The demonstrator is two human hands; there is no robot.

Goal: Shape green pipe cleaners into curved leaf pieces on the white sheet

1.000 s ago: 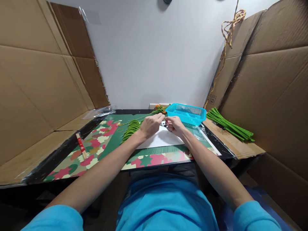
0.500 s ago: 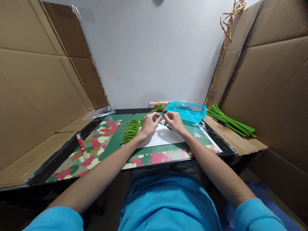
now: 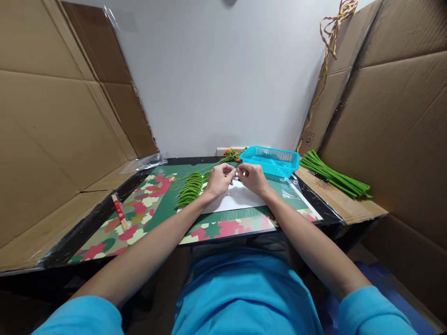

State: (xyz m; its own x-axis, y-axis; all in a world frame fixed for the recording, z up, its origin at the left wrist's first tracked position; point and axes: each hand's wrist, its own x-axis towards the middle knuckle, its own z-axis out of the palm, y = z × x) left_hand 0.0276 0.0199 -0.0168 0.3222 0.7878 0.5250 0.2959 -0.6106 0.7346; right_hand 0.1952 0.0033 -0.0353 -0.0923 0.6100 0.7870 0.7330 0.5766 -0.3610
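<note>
My left hand [image 3: 218, 179] and my right hand [image 3: 252, 178] meet fingertip to fingertip over a white sheet [image 3: 234, 199] on the table. Both are pinched closed on something small between them that I cannot make out. A row of bent green pipe-cleaner pieces [image 3: 190, 188] lies just left of my left hand. Behind the hands a thin green stem with orange bits [image 3: 231, 155] lies near the wall.
A turquoise plastic basket [image 3: 272, 161] stands behind my right hand. A bundle of straight green pipe cleaners [image 3: 333, 177] lies on cardboard at the right. A red-and-white stick [image 3: 119, 212] rests on the camouflage mat [image 3: 139, 209]. Cardboard walls close in both sides.
My hands have stayed over the white sheet, with the fingertips drawing closer together. The view has shifted down slightly since the earliest frame.
</note>
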